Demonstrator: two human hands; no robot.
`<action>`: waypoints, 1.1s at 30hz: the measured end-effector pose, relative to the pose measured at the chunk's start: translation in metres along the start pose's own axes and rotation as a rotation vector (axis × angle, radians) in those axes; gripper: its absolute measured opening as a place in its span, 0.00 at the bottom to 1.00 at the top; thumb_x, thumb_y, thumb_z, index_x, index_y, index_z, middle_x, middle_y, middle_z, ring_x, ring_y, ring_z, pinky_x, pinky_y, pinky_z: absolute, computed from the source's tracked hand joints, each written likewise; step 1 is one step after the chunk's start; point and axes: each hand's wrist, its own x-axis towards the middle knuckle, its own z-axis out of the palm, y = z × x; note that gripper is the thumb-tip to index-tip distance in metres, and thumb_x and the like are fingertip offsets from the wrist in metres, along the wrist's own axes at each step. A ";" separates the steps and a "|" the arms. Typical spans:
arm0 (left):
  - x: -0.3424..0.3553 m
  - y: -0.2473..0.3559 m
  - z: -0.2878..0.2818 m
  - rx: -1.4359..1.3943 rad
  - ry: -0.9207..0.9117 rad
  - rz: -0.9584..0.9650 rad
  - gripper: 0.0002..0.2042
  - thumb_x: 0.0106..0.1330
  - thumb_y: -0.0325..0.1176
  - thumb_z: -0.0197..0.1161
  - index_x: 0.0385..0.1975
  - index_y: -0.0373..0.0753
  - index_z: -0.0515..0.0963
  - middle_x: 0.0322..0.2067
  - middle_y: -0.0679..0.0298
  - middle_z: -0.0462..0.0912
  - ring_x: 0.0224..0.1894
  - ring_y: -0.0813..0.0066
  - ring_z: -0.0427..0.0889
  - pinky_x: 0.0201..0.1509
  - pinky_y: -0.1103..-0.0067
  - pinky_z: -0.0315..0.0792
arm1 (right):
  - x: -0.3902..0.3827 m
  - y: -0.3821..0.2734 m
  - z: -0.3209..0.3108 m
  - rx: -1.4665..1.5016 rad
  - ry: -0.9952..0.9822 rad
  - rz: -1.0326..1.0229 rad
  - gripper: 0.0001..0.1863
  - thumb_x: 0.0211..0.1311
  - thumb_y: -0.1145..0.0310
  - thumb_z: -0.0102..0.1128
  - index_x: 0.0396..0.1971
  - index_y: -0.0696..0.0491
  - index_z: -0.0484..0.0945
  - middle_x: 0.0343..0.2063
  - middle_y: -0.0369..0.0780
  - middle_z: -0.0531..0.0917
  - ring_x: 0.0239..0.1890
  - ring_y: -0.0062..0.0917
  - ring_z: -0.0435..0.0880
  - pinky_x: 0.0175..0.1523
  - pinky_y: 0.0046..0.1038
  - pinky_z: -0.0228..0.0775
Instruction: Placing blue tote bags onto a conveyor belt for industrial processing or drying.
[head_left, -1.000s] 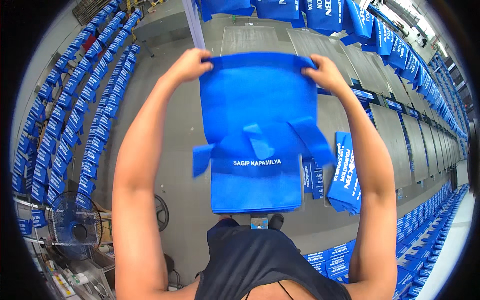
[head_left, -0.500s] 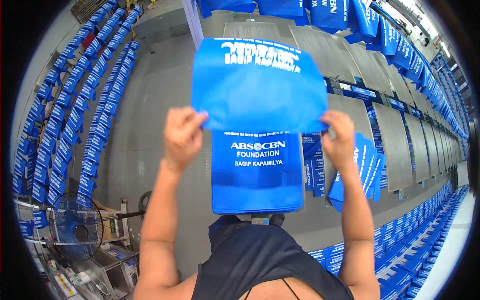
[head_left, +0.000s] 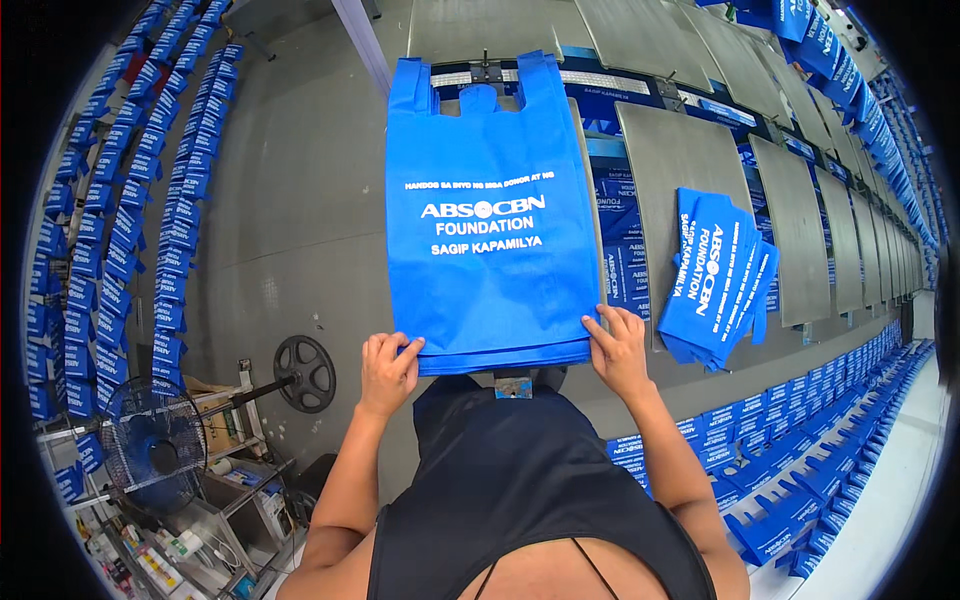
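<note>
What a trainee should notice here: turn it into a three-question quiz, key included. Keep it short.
1. Multiple choice: where on the top bag are the left hand and right hand?
A) At the handles
B) At the lower corners
C) On the print

2. True or false: the fan is on the person's left.

3. Fill in: on the grey panel just right of the top bag lies a ____.

Key: 1. B; 2. true; 3. pile of blue bags.
</note>
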 end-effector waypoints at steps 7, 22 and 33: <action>-0.002 0.004 -0.013 -0.023 -0.098 0.017 0.16 0.55 0.26 0.72 0.45 0.46 0.87 0.44 0.66 0.81 0.47 0.61 0.75 0.53 0.64 0.68 | -0.013 0.004 0.002 -0.038 -0.029 -0.040 0.22 0.54 0.73 0.68 0.52 0.48 0.85 0.60 0.45 0.79 0.60 0.44 0.75 0.64 0.50 0.63; 0.075 -0.021 0.040 0.248 -0.358 -0.135 0.41 0.68 0.64 0.60 0.77 0.51 0.62 0.80 0.57 0.53 0.82 0.44 0.43 0.76 0.34 0.34 | 0.058 -0.007 0.050 -0.238 -0.326 0.207 0.51 0.65 0.29 0.54 0.78 0.49 0.58 0.79 0.46 0.55 0.82 0.48 0.45 0.77 0.69 0.29; 0.086 -0.005 0.041 0.232 -0.326 -0.028 0.44 0.60 0.74 0.59 0.75 0.57 0.67 0.80 0.60 0.54 0.83 0.45 0.41 0.75 0.31 0.30 | 0.056 -0.030 0.042 -0.210 -0.183 -0.081 0.46 0.67 0.31 0.53 0.76 0.47 0.64 0.77 0.40 0.63 0.82 0.43 0.46 0.74 0.74 0.27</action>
